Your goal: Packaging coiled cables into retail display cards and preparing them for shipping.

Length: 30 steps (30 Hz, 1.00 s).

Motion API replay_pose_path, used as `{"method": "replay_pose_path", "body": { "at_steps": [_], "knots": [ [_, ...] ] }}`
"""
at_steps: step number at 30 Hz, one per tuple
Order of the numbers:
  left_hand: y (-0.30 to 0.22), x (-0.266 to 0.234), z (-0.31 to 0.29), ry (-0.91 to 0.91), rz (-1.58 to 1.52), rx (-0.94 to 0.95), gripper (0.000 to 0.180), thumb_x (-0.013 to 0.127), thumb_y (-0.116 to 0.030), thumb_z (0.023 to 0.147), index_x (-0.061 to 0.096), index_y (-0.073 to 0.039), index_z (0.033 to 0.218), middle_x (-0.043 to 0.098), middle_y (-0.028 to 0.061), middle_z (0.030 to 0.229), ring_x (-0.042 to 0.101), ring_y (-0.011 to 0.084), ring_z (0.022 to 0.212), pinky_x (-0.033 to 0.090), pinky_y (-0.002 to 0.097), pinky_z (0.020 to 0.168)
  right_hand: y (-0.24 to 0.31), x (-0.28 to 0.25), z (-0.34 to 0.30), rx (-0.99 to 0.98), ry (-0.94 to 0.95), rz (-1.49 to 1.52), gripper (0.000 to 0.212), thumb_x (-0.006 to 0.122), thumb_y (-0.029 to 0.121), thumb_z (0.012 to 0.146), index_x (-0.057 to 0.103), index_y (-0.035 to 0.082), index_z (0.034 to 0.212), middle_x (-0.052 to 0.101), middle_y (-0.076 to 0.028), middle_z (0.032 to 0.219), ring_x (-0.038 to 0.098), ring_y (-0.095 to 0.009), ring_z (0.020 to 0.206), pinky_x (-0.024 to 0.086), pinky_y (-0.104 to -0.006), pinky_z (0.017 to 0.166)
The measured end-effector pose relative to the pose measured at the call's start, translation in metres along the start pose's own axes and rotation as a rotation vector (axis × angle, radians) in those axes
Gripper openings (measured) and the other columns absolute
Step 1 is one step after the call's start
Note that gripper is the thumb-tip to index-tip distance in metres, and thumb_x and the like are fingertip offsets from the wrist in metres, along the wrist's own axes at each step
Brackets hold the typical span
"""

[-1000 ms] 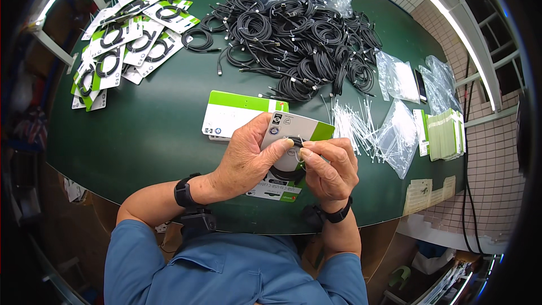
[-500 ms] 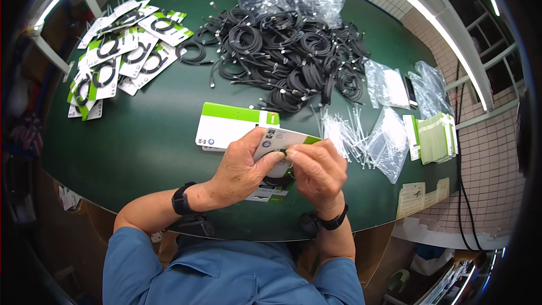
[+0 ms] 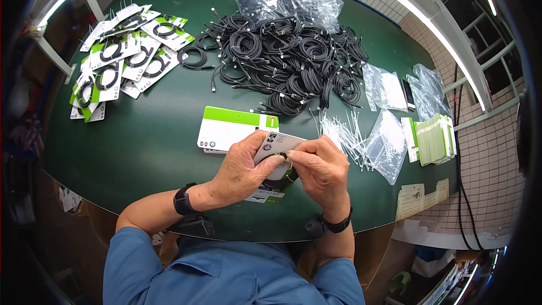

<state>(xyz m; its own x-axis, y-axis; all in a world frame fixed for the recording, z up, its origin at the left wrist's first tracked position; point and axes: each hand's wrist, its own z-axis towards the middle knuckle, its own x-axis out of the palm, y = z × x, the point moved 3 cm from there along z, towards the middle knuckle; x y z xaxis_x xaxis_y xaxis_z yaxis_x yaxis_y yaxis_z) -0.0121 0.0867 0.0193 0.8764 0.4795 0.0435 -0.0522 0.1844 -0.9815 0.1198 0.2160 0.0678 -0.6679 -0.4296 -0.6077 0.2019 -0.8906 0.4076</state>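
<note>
My left hand (image 3: 240, 168) is closed on a white-and-green packaging card (image 3: 285, 141), held tilted above the near middle of the table. Its thumb presses on a black coiled cable (image 3: 286, 179) that lies against the card, partly hidden by my fingers. At the card's right side, my right hand (image 3: 324, 170) has thumb and index finger pinched together beside the coil. Whatever is in that pinch is too small to make out. Just beyond my left hand lies a short stack of flat cards (image 3: 228, 130). Another card (image 3: 264, 195) shows partly below the held one.
A big heap of black coiled cables (image 3: 282, 59) and a clear plastic bag (image 3: 288, 3) fill the far middle. Cards with cables (image 3: 121, 59) pile up at far left. White cable ties (image 3: 344, 138), plastic bags (image 3: 389, 138) and a card stack (image 3: 435, 140) lie right.
My right hand has shifted slightly right, its fingers still near the card. The left hand keeps its hold on the card and coil. The view has shifted a little.
</note>
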Motion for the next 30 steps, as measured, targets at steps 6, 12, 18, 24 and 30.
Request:
{"method": "replay_pose_path", "body": {
  "at_steps": [6, 12, 18, 24, 30],
  "knots": [
    [-0.006, 0.002, 0.003, 0.041, -0.118, -0.065, 0.027, 0.07, -0.006, 0.097, 0.061, 0.002, 0.121, 0.071, 0.0089, 0.105, 0.067, 0.0125, 0.093, 0.057, 0.0303, 0.082, -0.005, -0.017, -0.006, 0.285, -0.131, 0.273, 0.024, 0.078, -0.006, 0.084, 0.074, 0.004, 0.106, 0.07, -0.007, 0.09, 0.062, -0.012, 0.072, 0.049, -0.0256, 0.059],
    [-0.004, 0.003, -0.001, 0.104, -0.135, -0.07, 0.028, 0.07, -0.004, 0.097, 0.06, 0.002, 0.122, 0.071, 0.0057, 0.105, 0.066, 0.0095, 0.094, 0.057, 0.0279, 0.084, -0.06, 0.0, -0.036, 0.99, -0.183, 0.908, 0.01, 0.07, 0.005, 0.098, 0.071, -0.003, 0.105, 0.071, -0.007, 0.099, 0.063, -0.008, 0.079, 0.053, -0.0227, 0.069],
    [-0.003, 0.003, -0.005, 0.2, -0.1, -0.103, 0.03, 0.068, -0.003, 0.098, 0.057, 0.003, 0.126, 0.07, 0.0089, 0.113, 0.068, 0.0126, 0.102, 0.057, 0.0295, 0.092, -0.05, 0.03, -0.039, 1.014, 0.086, 1.374, 0.016, 0.075, 0.01, 0.095, 0.07, -0.003, 0.104, 0.072, -0.007, 0.099, 0.067, -0.01, 0.081, 0.056, -0.0232, 0.075],
    [-0.003, 0.003, -0.007, 0.236, -0.082, -0.107, 0.031, 0.068, -0.003, 0.099, 0.056, 0.004, 0.127, 0.069, 0.0105, 0.117, 0.069, 0.0143, 0.106, 0.058, 0.0308, 0.094, -0.054, 0.041, -0.046, 0.893, 0.098, 1.55, 0.017, 0.079, 0.012, 0.093, 0.069, -0.001, 0.101, 0.073, -0.005, 0.096, 0.069, -0.009, 0.083, 0.058, -0.0228, 0.075],
    [0.001, 0.003, -0.008, 0.225, -0.058, -0.107, 0.032, 0.068, -0.002, 0.098, 0.057, 0.004, 0.127, 0.069, 0.0108, 0.117, 0.069, 0.0143, 0.106, 0.058, 0.0303, 0.094, -0.051, 0.036, -0.044, 0.935, 0.111, 1.504, 0.021, 0.082, 0.013, 0.09, 0.066, 0.001, 0.094, 0.069, -0.004, 0.095, 0.066, -0.01, 0.083, 0.056, -0.0228, 0.075]
  ]
}}
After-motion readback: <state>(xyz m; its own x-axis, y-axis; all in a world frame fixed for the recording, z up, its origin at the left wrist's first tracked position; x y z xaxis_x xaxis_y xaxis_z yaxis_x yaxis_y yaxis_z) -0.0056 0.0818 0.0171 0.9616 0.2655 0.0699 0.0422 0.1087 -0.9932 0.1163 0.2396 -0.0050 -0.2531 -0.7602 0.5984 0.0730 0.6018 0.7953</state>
